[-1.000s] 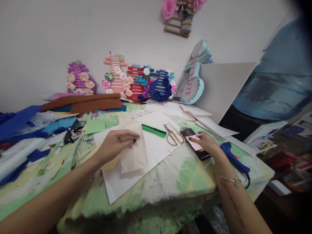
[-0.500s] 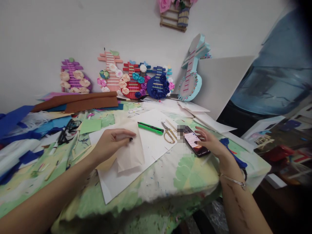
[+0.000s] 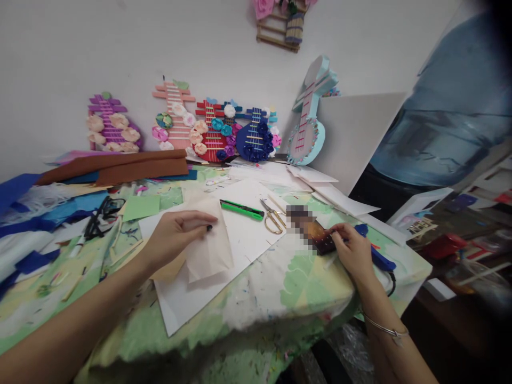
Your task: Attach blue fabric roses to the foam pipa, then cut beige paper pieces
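Note:
My left hand rests over a sheet of cream paper, thumb and index finger stretched out with a gap between them. The other fingers of that hand are hidden. Beneath the paper lies a white board. My right hand has its thumb and fingertips closed at the right edge of a smartphone, which lies on the table with its screen partly blurred out. Between my hands, a green utility knife and gold-handled scissors lie on the board.
Several decorated paper instruments, among them a blue one, lean along the wall. Brown sheets and blue scraps are piled at left, near a green note square. A blue corded tool lies right of my right hand. A large water bottle stands beyond.
My right hand has gone from hovering spread over the phone to closing at its right edge. The phone's bright page has given way to a dark orange screen. My left hand stays on the paper.

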### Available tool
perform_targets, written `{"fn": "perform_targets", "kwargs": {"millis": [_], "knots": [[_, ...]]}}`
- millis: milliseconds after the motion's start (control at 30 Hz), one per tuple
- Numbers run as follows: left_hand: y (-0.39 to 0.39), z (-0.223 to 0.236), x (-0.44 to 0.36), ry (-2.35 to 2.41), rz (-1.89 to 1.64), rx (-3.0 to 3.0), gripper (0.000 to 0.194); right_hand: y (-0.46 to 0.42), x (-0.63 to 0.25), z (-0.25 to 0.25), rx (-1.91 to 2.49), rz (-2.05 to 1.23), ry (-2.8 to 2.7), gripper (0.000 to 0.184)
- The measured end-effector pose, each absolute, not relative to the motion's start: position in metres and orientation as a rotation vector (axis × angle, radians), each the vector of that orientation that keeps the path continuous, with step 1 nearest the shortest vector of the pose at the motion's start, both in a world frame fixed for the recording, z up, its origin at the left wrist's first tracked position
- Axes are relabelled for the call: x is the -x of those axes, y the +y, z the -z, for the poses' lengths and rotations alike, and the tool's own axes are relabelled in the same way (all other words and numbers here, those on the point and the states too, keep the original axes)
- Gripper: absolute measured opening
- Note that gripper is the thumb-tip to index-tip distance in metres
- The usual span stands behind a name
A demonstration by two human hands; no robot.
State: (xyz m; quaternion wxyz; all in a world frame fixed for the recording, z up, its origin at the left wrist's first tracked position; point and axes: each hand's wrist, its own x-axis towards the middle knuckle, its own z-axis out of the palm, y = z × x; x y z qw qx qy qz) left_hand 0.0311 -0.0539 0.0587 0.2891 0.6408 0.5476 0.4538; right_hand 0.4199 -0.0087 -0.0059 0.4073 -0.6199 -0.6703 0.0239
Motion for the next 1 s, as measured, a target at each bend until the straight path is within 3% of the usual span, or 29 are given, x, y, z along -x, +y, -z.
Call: {"fn": "perform_targets", "kwargs": {"millis": [1000], "knots": [[-0.0556, -0.0610, -0.0312, 1.451, -1.237, -1.696, 0.021, -0.0087, -0.4194, 0.0112, 1.576, 0.036, -1.773, 0.014]]}}
